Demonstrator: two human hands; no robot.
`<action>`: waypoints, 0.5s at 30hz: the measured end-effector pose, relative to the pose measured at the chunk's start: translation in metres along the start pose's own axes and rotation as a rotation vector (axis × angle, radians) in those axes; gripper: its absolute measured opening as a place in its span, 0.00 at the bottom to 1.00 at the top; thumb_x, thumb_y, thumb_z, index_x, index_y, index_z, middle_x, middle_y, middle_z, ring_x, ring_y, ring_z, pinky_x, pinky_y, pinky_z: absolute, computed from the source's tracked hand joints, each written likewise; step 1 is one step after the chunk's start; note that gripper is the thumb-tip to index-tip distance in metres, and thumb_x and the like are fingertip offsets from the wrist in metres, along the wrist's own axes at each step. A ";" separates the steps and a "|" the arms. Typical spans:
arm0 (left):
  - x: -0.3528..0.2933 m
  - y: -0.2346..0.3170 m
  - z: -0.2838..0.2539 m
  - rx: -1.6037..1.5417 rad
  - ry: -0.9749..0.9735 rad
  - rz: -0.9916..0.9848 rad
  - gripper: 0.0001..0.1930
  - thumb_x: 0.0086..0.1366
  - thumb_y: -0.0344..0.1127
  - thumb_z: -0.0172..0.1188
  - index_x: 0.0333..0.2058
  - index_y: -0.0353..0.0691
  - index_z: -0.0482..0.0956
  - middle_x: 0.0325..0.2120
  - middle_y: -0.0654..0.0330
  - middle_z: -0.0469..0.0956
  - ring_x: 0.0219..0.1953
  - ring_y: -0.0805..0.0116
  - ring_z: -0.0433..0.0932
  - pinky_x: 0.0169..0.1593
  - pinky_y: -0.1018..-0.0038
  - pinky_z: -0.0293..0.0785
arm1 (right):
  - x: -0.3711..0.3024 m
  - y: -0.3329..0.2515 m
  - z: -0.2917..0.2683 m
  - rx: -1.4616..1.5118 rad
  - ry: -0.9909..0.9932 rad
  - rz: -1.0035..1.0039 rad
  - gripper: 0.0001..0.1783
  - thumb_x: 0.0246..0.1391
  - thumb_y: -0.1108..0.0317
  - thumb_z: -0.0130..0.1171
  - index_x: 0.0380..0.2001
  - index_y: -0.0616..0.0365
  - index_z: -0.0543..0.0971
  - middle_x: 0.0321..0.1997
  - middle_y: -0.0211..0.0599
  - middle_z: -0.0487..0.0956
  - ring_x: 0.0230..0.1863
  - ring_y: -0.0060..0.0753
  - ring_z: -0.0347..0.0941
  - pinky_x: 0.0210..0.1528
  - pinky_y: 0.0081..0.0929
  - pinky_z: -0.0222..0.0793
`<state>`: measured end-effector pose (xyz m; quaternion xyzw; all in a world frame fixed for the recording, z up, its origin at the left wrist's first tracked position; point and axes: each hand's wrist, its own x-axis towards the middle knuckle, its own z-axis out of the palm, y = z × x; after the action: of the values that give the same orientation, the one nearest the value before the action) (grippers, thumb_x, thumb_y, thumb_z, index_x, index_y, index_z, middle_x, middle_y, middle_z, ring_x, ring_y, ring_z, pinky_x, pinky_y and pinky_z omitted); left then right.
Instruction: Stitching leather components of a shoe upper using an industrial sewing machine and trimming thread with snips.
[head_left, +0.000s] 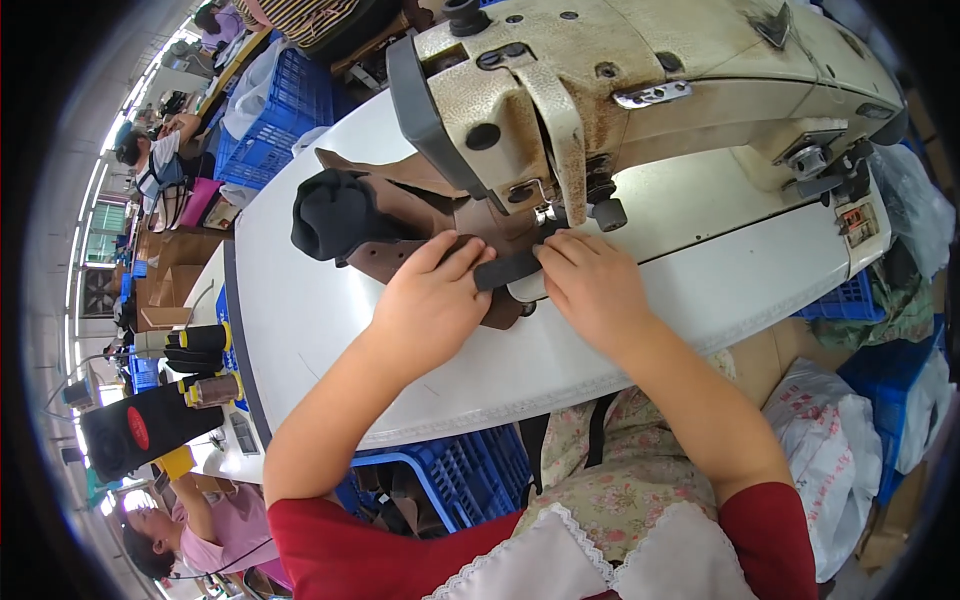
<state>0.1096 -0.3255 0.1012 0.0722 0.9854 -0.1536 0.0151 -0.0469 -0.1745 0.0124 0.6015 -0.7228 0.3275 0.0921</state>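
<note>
A beige industrial sewing machine [500, 110] stands over its white table, with the needle area just beyond my hands. Under its head lies a brown leather piece, apparently a shoe upper [385, 262], with bunched black fabric [330, 213] at its left end. My left hand [432, 300] is closed on the near edge of the leather, fingertips curled over it. A short black strip [507, 269] spans the gap between my hands. Its right end is pinched in my right hand [598, 290], close to the presser foot. My fingers hide part of the leather and the strip's right end.
White tabletop [330, 340] curves around the machine. Thread spools [205, 365] stand left of it. Blue crates sit below [470, 480] and far left [285, 110]. White plastic bags [825, 440] lie at right. Other people work at the left.
</note>
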 end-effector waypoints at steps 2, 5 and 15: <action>-0.001 -0.003 0.004 0.002 0.020 0.073 0.12 0.50 0.33 0.58 0.33 0.43 0.85 0.49 0.60 0.81 0.56 0.64 0.75 0.64 0.63 0.65 | -0.002 -0.001 0.001 0.000 -0.001 0.006 0.14 0.45 0.69 0.63 0.38 0.60 0.79 0.42 0.38 0.79 0.50 0.39 0.77 0.46 0.36 0.75; -0.002 0.001 0.009 0.017 0.072 0.094 0.12 0.51 0.33 0.58 0.34 0.43 0.85 0.44 0.62 0.83 0.54 0.64 0.77 0.62 0.65 0.67 | -0.004 -0.005 0.000 0.004 0.001 0.018 0.16 0.44 0.69 0.63 0.39 0.61 0.79 0.44 0.39 0.78 0.53 0.40 0.74 0.53 0.38 0.72; 0.004 0.016 0.008 0.068 0.055 0.081 0.13 0.49 0.36 0.58 0.32 0.38 0.85 0.36 0.58 0.84 0.52 0.58 0.79 0.60 0.65 0.67 | -0.006 -0.007 -0.005 0.015 -0.029 0.088 0.15 0.50 0.71 0.61 0.43 0.62 0.80 0.50 0.42 0.78 0.56 0.44 0.72 0.58 0.41 0.67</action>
<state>0.1086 -0.3122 0.0890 0.1167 0.9759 -0.1845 -0.0082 -0.0398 -0.1672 0.0155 0.5744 -0.7473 0.3282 0.0626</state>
